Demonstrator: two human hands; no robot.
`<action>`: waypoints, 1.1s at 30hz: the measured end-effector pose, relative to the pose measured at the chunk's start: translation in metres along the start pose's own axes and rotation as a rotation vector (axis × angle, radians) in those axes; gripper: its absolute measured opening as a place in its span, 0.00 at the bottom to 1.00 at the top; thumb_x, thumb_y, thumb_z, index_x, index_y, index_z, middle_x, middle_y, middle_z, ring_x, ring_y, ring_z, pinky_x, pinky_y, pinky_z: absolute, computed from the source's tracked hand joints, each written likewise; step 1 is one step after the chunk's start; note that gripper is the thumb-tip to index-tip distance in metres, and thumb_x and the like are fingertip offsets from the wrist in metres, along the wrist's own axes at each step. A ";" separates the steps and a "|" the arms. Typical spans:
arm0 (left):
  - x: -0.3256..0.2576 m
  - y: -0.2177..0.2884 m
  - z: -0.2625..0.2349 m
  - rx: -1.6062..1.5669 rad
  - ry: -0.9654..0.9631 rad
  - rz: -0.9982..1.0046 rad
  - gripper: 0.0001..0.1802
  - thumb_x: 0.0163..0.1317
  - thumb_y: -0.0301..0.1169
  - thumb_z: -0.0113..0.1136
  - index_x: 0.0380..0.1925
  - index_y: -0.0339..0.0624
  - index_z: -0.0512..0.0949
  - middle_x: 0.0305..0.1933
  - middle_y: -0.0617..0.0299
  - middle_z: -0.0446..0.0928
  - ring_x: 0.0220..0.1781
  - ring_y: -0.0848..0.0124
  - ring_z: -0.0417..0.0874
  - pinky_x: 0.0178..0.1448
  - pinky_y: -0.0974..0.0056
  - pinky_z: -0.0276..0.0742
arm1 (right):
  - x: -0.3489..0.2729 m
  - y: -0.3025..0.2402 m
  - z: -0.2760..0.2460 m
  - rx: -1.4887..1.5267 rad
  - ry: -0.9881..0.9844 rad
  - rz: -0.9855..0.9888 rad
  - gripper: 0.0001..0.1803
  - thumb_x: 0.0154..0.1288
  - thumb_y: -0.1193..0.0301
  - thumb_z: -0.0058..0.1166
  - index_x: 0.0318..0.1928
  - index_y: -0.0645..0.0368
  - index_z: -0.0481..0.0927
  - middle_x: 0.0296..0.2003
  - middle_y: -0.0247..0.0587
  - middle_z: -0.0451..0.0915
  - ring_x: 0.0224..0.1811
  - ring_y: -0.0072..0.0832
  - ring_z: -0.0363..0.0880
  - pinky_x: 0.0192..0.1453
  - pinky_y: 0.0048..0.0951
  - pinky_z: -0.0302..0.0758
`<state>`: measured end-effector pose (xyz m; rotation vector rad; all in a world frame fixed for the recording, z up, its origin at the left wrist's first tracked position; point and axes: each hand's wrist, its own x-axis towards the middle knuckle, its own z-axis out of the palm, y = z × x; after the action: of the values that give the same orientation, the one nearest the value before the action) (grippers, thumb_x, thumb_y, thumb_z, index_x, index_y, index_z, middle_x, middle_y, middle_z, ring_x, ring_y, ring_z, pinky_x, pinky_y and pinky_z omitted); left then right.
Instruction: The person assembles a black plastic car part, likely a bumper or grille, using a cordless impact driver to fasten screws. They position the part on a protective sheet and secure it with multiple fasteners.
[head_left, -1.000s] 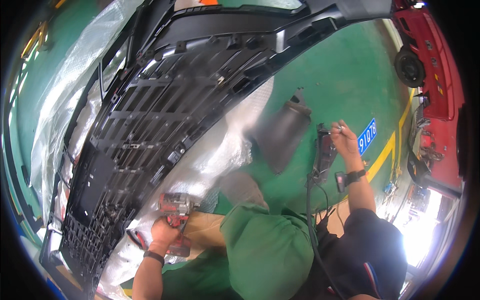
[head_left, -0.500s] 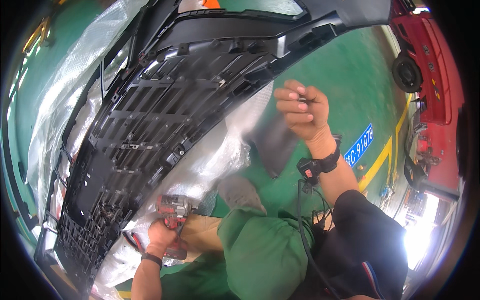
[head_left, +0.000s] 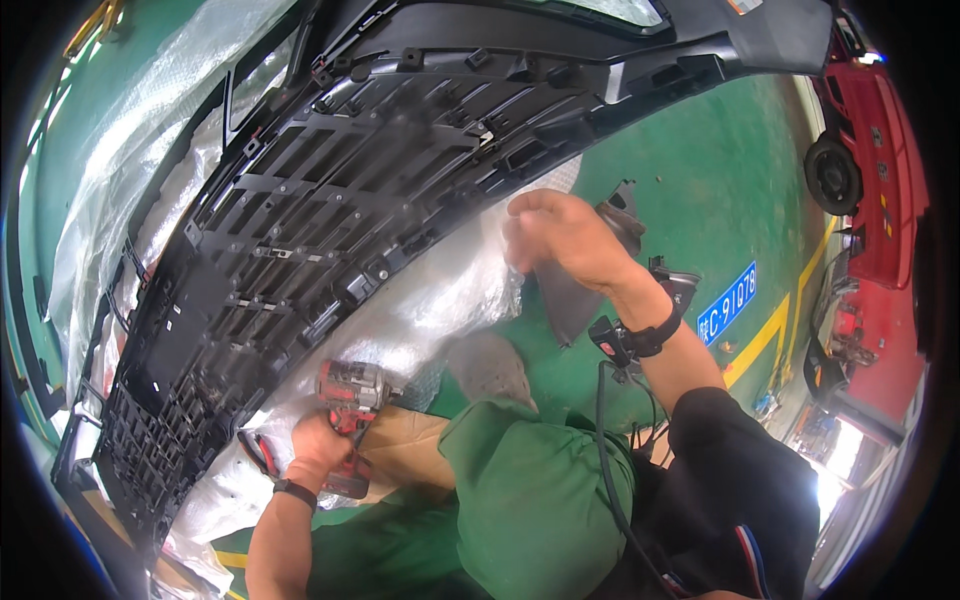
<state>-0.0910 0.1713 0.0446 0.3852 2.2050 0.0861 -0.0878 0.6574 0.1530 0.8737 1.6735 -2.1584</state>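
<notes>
My left hand (head_left: pixel 320 440) is wrapped round the grip of a red and grey cordless impact driver (head_left: pixel 352 385), whose nose points right. The tool is beside the lower right edge of a large black plastic bumper with a slatted grille (head_left: pixel 290 240), its ribbed inner side showing. My right hand (head_left: pixel 570 238) is raised just off the bumper's right edge, back of the hand up, with fingers bent together. Its fingertips are smeared, and whatever they may hold cannot be made out. A strapped black device (head_left: pixel 640 335) sits on my right wrist.
Clear bubble wrap (head_left: pixel 440 290) lies under and beside the bumper. Dark plastic parts (head_left: pixel 565 300) and a blue licence plate (head_left: pixel 728 302) rest on the green floor. Brown cardboard (head_left: pixel 405 445) is near my knee. A red vehicle (head_left: pixel 880 170) stands at the right. A black cable (head_left: pixel 605 440) hangs from my wrist device.
My right hand has turned from palm up to palm down and moved slightly left and down toward the bumper. The left hand keeps the impact driver nearly in place. The view has shifted a little.
</notes>
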 end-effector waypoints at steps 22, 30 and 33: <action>0.001 -0.002 -0.004 -0.023 -0.031 0.025 0.20 0.50 0.42 0.73 0.36 0.39 0.85 0.41 0.44 0.87 0.47 0.44 0.87 0.55 0.48 0.84 | 0.030 -0.049 0.011 -0.401 -0.066 -0.106 0.12 0.74 0.73 0.56 0.54 0.64 0.81 0.44 0.35 0.87 0.39 0.24 0.82 0.46 0.33 0.82; -0.001 0.001 -0.008 -0.007 -0.010 0.026 0.15 0.49 0.40 0.70 0.34 0.43 0.88 0.40 0.48 0.87 0.47 0.46 0.87 0.52 0.49 0.84 | 0.042 -0.055 0.018 -1.087 -0.087 -0.437 0.13 0.71 0.73 0.62 0.53 0.62 0.81 0.37 0.49 0.87 0.36 0.36 0.84 0.44 0.36 0.80; 0.000 0.006 -0.014 -0.018 -0.040 0.034 0.15 0.49 0.39 0.70 0.34 0.43 0.88 0.40 0.47 0.87 0.46 0.46 0.88 0.52 0.50 0.84 | 0.054 -0.058 0.010 -1.239 -0.198 -0.483 0.11 0.70 0.74 0.62 0.51 0.63 0.81 0.37 0.53 0.86 0.39 0.45 0.85 0.46 0.40 0.80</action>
<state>-0.1008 0.1784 0.0543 0.4113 2.1576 0.1158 -0.1655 0.6726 0.1671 -0.1142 2.6625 -0.8820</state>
